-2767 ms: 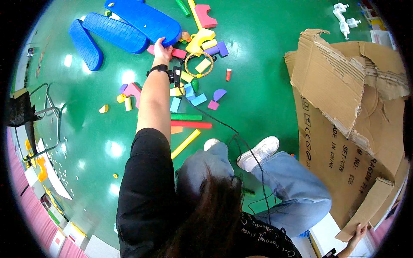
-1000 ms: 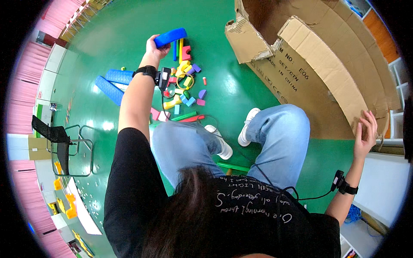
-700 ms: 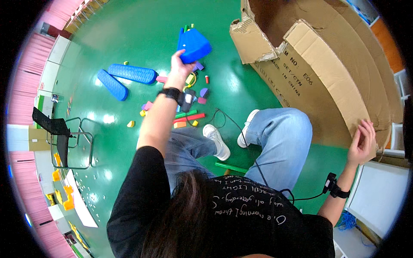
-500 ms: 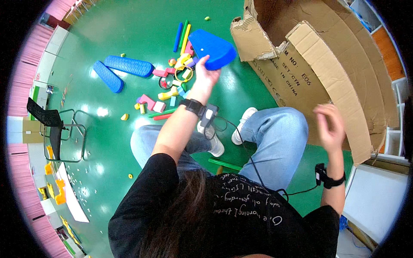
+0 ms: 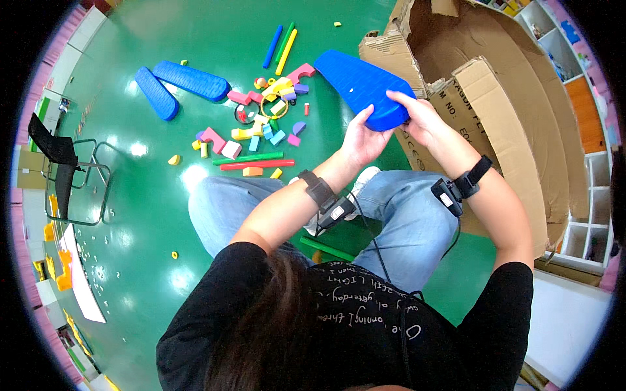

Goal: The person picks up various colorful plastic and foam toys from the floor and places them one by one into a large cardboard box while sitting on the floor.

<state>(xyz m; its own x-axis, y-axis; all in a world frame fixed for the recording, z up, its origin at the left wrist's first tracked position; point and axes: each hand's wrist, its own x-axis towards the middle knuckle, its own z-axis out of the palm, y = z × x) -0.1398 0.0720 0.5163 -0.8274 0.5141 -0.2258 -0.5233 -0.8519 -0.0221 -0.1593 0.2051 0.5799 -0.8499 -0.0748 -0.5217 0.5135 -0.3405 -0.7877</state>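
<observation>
A long blue plastic piece [image 5: 362, 85], rounded and wider at its near end, is held up in front of me. My left hand [image 5: 368, 140] grips its near end from the left, thumb along the edge. From the right, my right hand [image 5: 420, 118] grips the same end, thumb on top; most of its fingers are hidden beneath. Two similar blue pieces [image 5: 192, 81] lie on the floor at the left. Several small coloured blocks [image 5: 231, 150] and rings [image 5: 274, 107] are scattered between them and my hands.
A large torn cardboard box [image 5: 495, 111] stands open at the right, close to my right hand. Red and green sticks [image 5: 257, 165] lie before my left knee. A black chair [image 5: 62, 163] stands far left; white shelves [image 5: 590, 225] line the right side.
My right hand has come over from beside the box and taken hold of the blue piece. My left hand has moved right with the piece, toward the box.
</observation>
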